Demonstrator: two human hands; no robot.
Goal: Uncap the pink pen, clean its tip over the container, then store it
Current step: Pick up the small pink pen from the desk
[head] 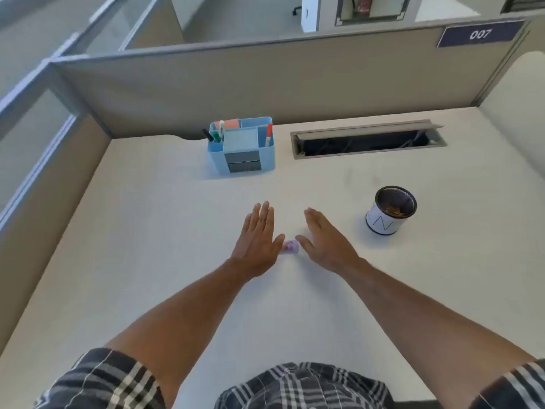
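Note:
A small pink-purple object (290,247) lies on the white desk (153,231) between my two thumbs; its shape is too small to tell. My left hand (258,240) lies flat just left of it, fingers extended, holding nothing. My right hand (326,240) lies flat just right of it, also holding nothing. A round black mesh container (390,214) with a white band marked N stands to the right of my right hand. A blue desk organizer (243,147) with several pens stands at the back of the desk.
Grey cubicle partitions (265,81) wall the desk at the back and left. An open cable slot (365,140) is set into the desk at the back right. My plaid sleeves show at the bottom.

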